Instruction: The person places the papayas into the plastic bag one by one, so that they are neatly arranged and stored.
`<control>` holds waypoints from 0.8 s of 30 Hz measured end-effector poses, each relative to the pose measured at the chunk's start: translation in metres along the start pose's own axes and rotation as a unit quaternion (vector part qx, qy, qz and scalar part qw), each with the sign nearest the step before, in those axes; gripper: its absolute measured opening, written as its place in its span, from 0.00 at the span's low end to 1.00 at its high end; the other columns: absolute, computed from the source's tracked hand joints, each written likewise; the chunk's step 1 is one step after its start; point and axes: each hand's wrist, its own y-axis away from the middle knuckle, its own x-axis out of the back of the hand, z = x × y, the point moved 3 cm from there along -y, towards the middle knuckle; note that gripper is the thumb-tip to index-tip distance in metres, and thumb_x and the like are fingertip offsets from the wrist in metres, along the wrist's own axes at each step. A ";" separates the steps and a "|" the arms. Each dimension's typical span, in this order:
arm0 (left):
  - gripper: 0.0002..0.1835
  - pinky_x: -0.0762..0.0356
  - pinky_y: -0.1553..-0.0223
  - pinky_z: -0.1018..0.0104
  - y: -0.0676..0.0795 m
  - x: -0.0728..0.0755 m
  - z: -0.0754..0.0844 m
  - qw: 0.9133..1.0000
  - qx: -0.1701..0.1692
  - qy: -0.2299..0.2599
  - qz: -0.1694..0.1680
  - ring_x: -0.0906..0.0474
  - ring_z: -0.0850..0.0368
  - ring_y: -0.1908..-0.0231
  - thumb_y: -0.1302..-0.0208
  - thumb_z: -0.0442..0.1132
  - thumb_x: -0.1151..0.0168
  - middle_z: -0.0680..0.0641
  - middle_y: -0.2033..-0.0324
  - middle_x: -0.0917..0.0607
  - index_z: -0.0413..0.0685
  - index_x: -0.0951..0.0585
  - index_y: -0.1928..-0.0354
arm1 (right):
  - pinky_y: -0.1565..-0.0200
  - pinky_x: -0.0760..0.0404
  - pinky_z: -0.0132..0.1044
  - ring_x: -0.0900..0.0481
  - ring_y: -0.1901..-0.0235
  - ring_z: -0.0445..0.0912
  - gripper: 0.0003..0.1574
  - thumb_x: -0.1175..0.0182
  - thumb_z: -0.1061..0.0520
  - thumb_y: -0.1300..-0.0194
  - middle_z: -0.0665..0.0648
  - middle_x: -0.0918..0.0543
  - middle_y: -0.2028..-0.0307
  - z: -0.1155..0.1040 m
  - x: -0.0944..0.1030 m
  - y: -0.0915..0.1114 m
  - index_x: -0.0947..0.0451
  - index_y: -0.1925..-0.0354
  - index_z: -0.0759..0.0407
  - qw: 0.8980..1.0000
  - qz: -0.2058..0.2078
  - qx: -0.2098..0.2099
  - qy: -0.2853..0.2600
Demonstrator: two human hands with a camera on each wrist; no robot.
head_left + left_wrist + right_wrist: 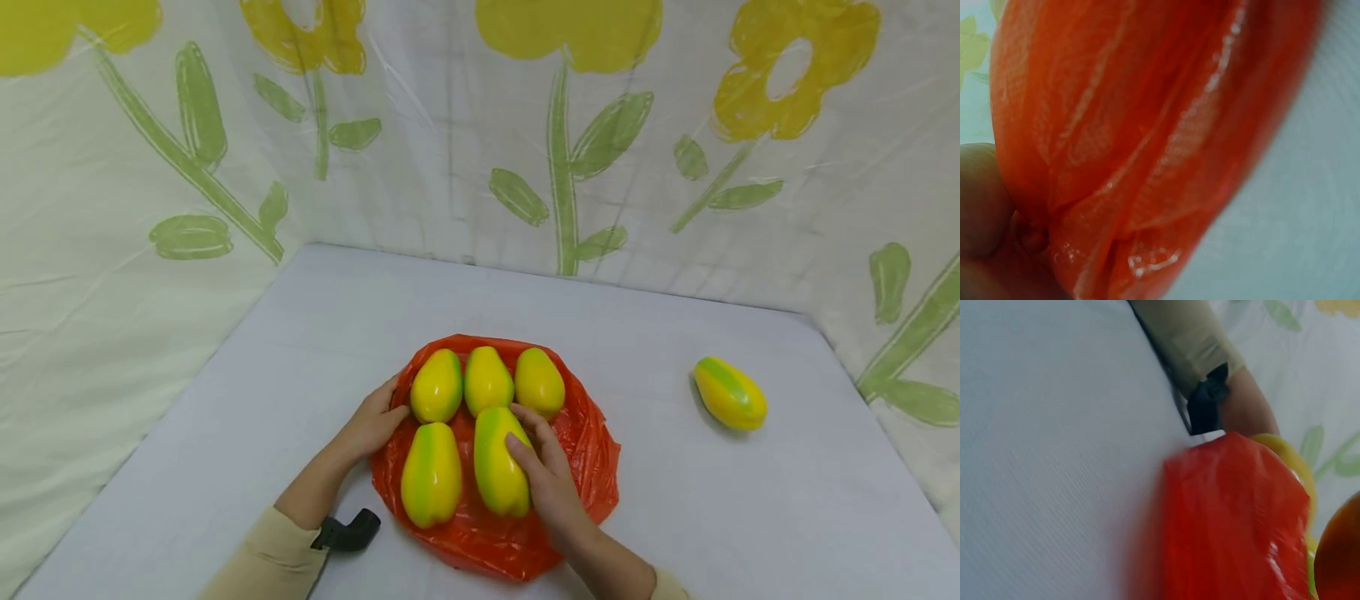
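A red plastic bag [480, 546] lies spread open on the table, its crumpled edge folded out around several papayas. Three yellow papayas make up the back row, with the middle papaya [488, 382] between two others. In front of them at the left sits a papaya [431, 477] with a green stripe. My right hand [553, 475] holds another papaya [497, 467] at the bag's front right, thumb on top and fingers round its far side. On the left, my left hand [378, 421] grips the bag's rim; the left wrist view shows red film [1116, 156] beside the thumb [985, 200].
One more papaya [730, 393] lies alone on the right side of the pale table [675, 517]. A black wrist device [349, 532] sits at the left cuff. White sheets with painted flowers [562, 167] hang behind and at both sides.
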 end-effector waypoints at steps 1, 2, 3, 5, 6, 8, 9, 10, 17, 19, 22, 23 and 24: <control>0.32 0.28 0.43 0.48 0.000 0.000 0.000 1.000 -0.001 0.002 -0.001 0.32 0.43 0.39 0.34 0.33 0.57 0.39 0.32 0.37 0.46 0.48 0.28 | 0.44 0.25 0.37 0.32 0.44 0.48 0.34 0.51 0.43 0.33 0.56 0.37 0.36 0.001 -0.002 0.000 0.44 0.33 0.51 1.000 -0.007 0.002 0.002; 0.32 0.28 0.42 0.48 0.000 0.000 0.001 1.000 -0.003 0.002 -0.001 0.32 0.43 0.39 0.34 0.33 0.57 0.39 0.32 0.38 0.45 0.48 0.28 | 0.44 0.25 0.38 0.32 0.44 0.48 0.34 0.51 0.43 0.33 0.56 0.36 0.36 0.003 -0.004 0.001 0.44 0.33 0.51 1.000 -0.013 0.000 0.001; 0.32 0.29 0.42 0.48 0.001 0.000 0.001 1.000 -0.005 0.003 -0.001 0.32 0.42 0.39 0.34 0.33 0.57 0.38 0.32 0.38 0.45 0.48 0.28 | 0.43 0.25 0.38 0.32 0.44 0.48 0.34 0.51 0.43 0.33 0.56 0.36 0.36 0.004 -0.006 0.001 0.44 0.33 0.51 1.000 -0.017 -0.001 0.002; 0.32 0.29 0.42 0.48 0.001 0.000 0.002 1.000 -0.005 0.007 -0.002 0.33 0.42 0.39 0.34 0.34 0.56 0.38 0.32 0.38 0.45 0.48 0.28 | 0.42 0.25 0.39 0.32 0.44 0.48 0.34 0.51 0.42 0.33 0.55 0.36 0.36 0.008 -0.009 0.000 0.44 0.33 0.51 1.000 -0.022 -0.006 0.004; 0.32 0.29 0.43 0.47 0.001 0.000 0.002 1.000 -0.005 0.007 -0.002 0.33 0.42 0.38 0.34 0.34 0.56 0.38 0.32 0.38 0.45 0.48 0.28 | 0.42 0.25 0.40 0.32 0.43 0.48 0.34 0.51 0.42 0.33 0.55 0.36 0.36 0.009 -0.010 0.000 0.44 0.33 0.50 1.000 -0.023 -0.008 0.010; 0.32 0.28 0.43 0.48 0.001 -0.001 0.002 1.000 -0.004 0.007 -0.002 0.32 0.42 0.39 0.34 0.34 0.56 0.38 0.32 0.38 0.45 0.48 0.28 | 0.41 0.26 0.41 0.33 0.43 0.48 0.35 0.51 0.40 0.34 0.54 0.36 0.36 0.013 -0.013 0.000 0.44 0.33 0.49 0.999 -0.023 -0.014 0.019; 0.32 0.28 0.43 0.48 0.001 -0.001 0.001 1.000 -0.003 0.006 -0.002 0.32 0.42 0.39 0.34 0.34 0.56 0.38 0.32 0.38 0.45 0.48 0.28 | 0.41 0.26 0.42 0.33 0.42 0.48 0.35 0.51 0.39 0.34 0.54 0.36 0.36 0.015 -0.014 0.000 0.44 0.33 0.48 0.999 -0.023 -0.015 0.025; 0.32 0.28 0.43 0.48 0.001 -0.001 0.001 1.000 -0.002 0.006 -0.002 0.32 0.43 0.39 0.34 0.33 0.56 0.39 0.32 0.38 0.45 0.48 0.28 | 0.40 0.27 0.43 0.34 0.42 0.48 0.36 0.52 0.39 0.34 0.54 0.37 0.36 0.017 -0.015 -0.001 0.44 0.33 0.48 0.999 -0.024 -0.016 0.029; 0.32 0.30 0.41 0.47 0.000 -0.001 0.001 1.000 -0.003 0.003 -0.001 0.33 0.42 0.38 0.34 0.33 0.57 0.39 0.32 0.38 0.45 0.48 0.28 | 0.38 0.31 0.48 0.36 0.40 0.49 0.37 0.54 0.36 0.34 0.54 0.38 0.35 0.026 -0.018 -0.001 0.46 0.33 0.47 0.999 -0.022 -0.027 0.037; 0.32 0.31 0.41 0.46 0.000 -0.001 0.001 1.000 -0.004 0.003 -0.001 0.34 0.42 0.37 0.34 0.34 0.57 0.39 0.32 0.38 0.45 0.48 0.28 | 0.37 0.31 0.49 0.37 0.40 0.49 0.37 0.54 0.35 0.34 0.54 0.39 0.35 0.028 -0.018 -0.002 0.46 0.33 0.47 0.999 -0.021 -0.031 0.037; 0.32 0.31 0.41 0.46 0.000 -0.001 0.000 1.000 -0.002 0.002 0.001 0.34 0.42 0.37 0.34 0.34 0.57 0.39 0.32 0.38 0.45 0.48 0.28 | 0.37 0.32 0.50 0.38 0.40 0.49 0.37 0.54 0.35 0.35 0.53 0.39 0.35 0.031 -0.018 -0.003 0.47 0.33 0.46 0.998 -0.022 -0.032 0.040; 0.32 0.31 0.41 0.46 0.000 -0.001 0.000 1.000 -0.003 0.002 0.000 0.35 0.42 0.37 0.34 0.33 0.57 0.39 0.32 0.38 0.45 0.48 0.28 | 0.36 0.33 0.50 0.38 0.39 0.49 0.37 0.54 0.35 0.34 0.54 0.40 0.34 0.031 -0.018 -0.003 0.47 0.33 0.47 0.998 -0.021 -0.030 0.041; 0.32 0.31 0.41 0.47 0.000 -0.001 0.000 1.000 -0.003 0.001 0.000 0.35 0.41 0.37 0.34 0.33 0.57 0.39 0.32 0.38 0.45 0.48 0.28 | 0.36 0.33 0.51 0.38 0.39 0.49 0.37 0.54 0.36 0.34 0.54 0.40 0.34 0.032 -0.018 -0.004 0.47 0.33 0.47 0.998 -0.022 -0.028 0.042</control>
